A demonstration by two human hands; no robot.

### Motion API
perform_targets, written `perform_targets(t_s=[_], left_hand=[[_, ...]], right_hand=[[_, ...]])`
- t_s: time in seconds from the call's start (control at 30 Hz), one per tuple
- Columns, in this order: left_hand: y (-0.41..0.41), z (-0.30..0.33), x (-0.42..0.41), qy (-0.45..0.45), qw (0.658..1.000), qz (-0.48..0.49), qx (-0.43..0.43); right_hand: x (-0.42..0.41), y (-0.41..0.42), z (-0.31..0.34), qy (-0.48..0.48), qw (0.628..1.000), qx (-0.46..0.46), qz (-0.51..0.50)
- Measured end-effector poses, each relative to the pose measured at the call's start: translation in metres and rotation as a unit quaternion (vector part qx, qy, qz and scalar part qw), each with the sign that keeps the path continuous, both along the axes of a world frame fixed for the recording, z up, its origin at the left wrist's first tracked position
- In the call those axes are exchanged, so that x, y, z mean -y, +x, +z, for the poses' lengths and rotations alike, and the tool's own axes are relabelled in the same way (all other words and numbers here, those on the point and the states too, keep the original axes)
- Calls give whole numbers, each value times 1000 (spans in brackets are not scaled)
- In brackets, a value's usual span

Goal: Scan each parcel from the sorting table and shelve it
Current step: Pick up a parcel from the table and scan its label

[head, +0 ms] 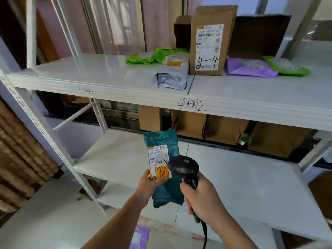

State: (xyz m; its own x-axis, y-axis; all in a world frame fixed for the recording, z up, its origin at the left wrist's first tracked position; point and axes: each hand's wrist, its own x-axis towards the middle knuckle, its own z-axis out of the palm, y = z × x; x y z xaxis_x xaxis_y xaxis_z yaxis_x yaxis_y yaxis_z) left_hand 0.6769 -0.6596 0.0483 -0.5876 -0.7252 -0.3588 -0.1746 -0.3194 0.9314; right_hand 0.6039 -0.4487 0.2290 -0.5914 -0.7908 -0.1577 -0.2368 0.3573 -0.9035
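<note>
**Teal parcel held up to the scanner before the white shelving**

Teal plastic wraps the parcel [166, 184] that the left hand [151, 186] holds upright in front of the shelving, thumb pressed over the lower edge of its white shipping label [159, 161] and fingers curled behind. Just to its right, the right hand [201, 196] is clenched round the grip of a black barcode scanner [184, 168], whose head sits beside the label and partly overlaps the parcel's right edge; its cable [204, 236] hangs down below the wrist.

Behind both hands stands a white metal shelf unit [111, 83]. On its upper shelf, from left to right, lie two green mailers [142, 58], a pale grey-white bag [173, 76] with an orange sticker, an upright brown carton [209, 42] marked "4-4" by hand, a purple mailer [249, 68] and another green mailer [287, 68]. Darker cardboard boxes stand behind the carton. The front lip of that shelf bears small tags reading "3-2" [88, 90] and "3-3" [190, 104], with handwritten marks around the second.

Beneath it, the lower shelf [116, 159] carries a row of brown cardboard boxes [224, 129] at the back, behind the raised parcel. At the bottom edge, between the forearms, a scrap of purple packaging [139, 236] shows.
</note>
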Motion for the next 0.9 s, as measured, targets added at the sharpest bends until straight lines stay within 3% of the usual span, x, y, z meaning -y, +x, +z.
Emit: perform_targets(t_s=[0.23,0.43,0.6,0.9], left_hand=[[-51,-41,44,44,998,-34,25],[-101,-101,87,31,995,-33,93],[-143,-110,111,5,986,33,165],[-203,-143,170,-36,971,19,234]], right_hand=[[39,-28,-24,49,998,0,-44],[67,-73,-47,63,996,19,-66],[85,-104,-74,87,992,38,-83],[106,-127,-106,82,985,52,-145]])
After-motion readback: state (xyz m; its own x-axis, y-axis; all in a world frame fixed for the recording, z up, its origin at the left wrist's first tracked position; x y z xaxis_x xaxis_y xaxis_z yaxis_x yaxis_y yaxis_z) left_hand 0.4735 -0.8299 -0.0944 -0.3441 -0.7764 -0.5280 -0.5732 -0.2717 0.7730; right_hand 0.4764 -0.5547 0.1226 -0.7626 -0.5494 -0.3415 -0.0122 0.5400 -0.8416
